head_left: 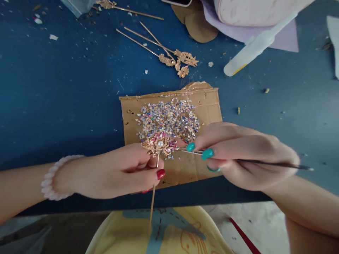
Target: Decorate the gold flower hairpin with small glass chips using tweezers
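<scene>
My left hand pinches the thin stem of a gold hairpin between thumb and fingers. Its flower-shaped head has a white pearl at the centre and pink chips along the upper and right petals. In my right hand is a pair of slim metal tweezers, their tips at the right side of the flower. Whether a chip sits between the tips, I cannot tell. Beneath the hairpin, many small multicoloured chips lie spread on a piece of cardboard.
Several gold hairpins lie beyond the cardboard, another farther back. A translucent plastic bottle with a long nozzle rests at upper right, near purple sheeting and a pinkish case. Scraps dot the blue table.
</scene>
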`<state>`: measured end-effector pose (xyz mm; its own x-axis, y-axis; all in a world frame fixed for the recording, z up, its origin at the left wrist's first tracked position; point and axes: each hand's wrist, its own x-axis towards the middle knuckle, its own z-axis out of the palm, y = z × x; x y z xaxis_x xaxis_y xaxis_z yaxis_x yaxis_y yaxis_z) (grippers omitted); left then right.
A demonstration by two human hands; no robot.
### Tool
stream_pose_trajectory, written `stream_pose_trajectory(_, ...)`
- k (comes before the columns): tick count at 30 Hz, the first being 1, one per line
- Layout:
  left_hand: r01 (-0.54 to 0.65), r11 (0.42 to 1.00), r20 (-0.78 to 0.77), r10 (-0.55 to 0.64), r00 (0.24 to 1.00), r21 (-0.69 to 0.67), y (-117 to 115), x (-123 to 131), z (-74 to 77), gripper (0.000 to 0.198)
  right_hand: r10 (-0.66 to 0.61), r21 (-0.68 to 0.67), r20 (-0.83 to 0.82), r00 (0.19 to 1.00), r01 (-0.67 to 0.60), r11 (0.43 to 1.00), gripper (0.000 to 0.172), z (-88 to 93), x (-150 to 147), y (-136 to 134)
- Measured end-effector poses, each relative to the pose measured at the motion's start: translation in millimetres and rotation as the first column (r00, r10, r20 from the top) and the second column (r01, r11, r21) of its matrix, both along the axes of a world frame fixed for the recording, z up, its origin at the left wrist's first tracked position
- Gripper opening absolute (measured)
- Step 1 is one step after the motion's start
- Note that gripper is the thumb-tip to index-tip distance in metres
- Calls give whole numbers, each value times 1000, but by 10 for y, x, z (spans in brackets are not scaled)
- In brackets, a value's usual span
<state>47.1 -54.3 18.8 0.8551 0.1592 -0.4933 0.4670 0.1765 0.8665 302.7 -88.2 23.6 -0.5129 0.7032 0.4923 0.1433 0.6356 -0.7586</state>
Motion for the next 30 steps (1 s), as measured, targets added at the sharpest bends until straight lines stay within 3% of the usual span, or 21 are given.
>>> stream_pose_trajectory(8, 48, 999, -20, -48, 999, 11, -4, -2, 35, 26, 14, 37, 55, 998, -16, 999, 4, -1, 6, 6)
stream_pose_trajectory(21, 46, 999, 3, -46, 999, 21, 20, 22, 21, 28, -64, 26, 132, 989, 61, 998, 6, 37, -28, -63)
stream_pose_trajectory(30, 55, 998, -6, -55, 998, 15, 22, 21, 9, 27, -35, 8, 143, 989, 34, 999, 6, 40, -2, -66)
